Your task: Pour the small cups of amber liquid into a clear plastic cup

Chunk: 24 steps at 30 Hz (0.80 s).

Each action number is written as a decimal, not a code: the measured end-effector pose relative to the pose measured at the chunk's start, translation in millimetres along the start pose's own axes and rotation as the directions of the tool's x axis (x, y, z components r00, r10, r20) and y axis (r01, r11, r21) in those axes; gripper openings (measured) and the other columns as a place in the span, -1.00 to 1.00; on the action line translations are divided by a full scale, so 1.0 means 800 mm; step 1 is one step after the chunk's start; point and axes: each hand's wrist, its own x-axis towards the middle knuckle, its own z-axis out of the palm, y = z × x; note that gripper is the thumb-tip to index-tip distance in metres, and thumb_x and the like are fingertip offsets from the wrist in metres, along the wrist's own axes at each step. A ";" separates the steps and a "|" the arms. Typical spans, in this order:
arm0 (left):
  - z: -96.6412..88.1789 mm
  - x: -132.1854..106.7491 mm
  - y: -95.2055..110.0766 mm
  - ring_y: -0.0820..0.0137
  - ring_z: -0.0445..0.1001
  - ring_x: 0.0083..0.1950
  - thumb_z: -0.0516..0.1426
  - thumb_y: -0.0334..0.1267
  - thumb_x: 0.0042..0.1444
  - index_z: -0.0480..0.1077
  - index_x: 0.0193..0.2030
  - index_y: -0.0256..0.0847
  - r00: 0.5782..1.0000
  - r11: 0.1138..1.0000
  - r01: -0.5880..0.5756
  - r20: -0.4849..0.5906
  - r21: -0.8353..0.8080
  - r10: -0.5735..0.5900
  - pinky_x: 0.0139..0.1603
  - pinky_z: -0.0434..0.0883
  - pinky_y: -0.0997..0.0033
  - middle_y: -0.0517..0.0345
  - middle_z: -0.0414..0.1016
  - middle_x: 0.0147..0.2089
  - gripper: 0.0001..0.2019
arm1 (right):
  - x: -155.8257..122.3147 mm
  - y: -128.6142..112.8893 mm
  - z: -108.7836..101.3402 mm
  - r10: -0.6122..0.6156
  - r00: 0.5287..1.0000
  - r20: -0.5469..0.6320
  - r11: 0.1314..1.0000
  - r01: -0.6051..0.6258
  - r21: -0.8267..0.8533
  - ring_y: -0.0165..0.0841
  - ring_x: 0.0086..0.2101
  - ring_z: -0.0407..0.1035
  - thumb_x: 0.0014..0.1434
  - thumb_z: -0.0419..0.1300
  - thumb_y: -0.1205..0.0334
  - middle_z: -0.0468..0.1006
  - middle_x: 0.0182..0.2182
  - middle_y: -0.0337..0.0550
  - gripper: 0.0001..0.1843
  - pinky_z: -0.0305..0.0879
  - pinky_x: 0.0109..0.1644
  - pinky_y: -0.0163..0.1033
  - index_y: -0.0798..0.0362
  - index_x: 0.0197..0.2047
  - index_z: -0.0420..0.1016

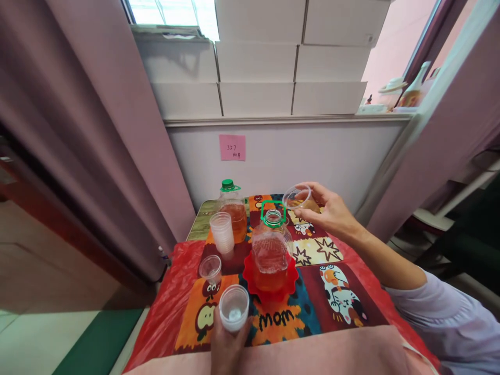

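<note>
My left hand (pixel 228 344) is wrapped round a clear plastic cup (pixel 234 307) near the table's front edge. My right hand (pixel 326 211) pinches another clear cup (pixel 297 198) by its rim, tilted, above the far right part of the table. Between them stands an open jug (pixel 270 250) with a green handle and amber liquid, on a red scalloped dish (pixel 269 294). A second, capped jug (pixel 231 208) stands further back. In front of the capped jug is a stack of cups (pixel 222 233), and a single empty cup (pixel 210 269) stands nearer me.
A patterned cloth with cats and the word MOM (pixel 336 291) covers the small table. Curtains hang at both sides. White boxes (pixel 258 62) are stacked on the sill behind, with a pink note (pixel 232 147) on the wall below.
</note>
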 end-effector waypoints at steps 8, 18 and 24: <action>0.003 -0.007 0.007 0.08 0.59 -0.10 0.34 0.13 -0.20 0.34 -0.03 -0.15 0.998 0.996 -0.055 -0.044 -0.076 0.051 -0.05 0.48 0.09 0.01 0.62 -0.14 -0.37 | 0.001 -0.015 0.008 -0.023 0.999 0.046 0.966 0.035 -0.256 -0.17 -0.17 0.57 0.01 0.38 0.13 0.65 -0.07 -0.11 -0.38 0.50 0.00 0.03 -0.11 0.18 0.47; 0.008 -0.008 0.003 0.10 0.56 -0.11 0.29 0.19 -0.16 0.32 0.00 -0.14 0.997 0.994 -0.058 -0.056 -0.096 0.053 -0.04 0.43 0.10 0.02 0.60 -0.15 -0.36 | 0.010 -0.032 0.010 -0.211 0.974 0.085 0.880 0.227 -0.416 -0.15 -0.09 0.55 0.00 0.25 0.22 0.65 -0.06 -0.04 -0.40 0.43 0.07 0.02 0.02 0.16 0.51; 0.008 -0.009 0.006 0.10 0.56 -0.13 0.29 0.19 -0.17 0.33 -0.01 -0.16 0.997 0.995 -0.043 -0.068 -0.094 0.037 -0.05 0.43 0.11 0.01 0.60 -0.17 -0.35 | 0.016 -0.038 0.008 -0.275 0.954 0.120 0.822 0.298 -0.485 -0.13 -0.09 0.53 -0.02 0.24 0.27 0.65 -0.08 -0.07 -0.39 0.39 0.08 0.07 -0.04 0.17 0.50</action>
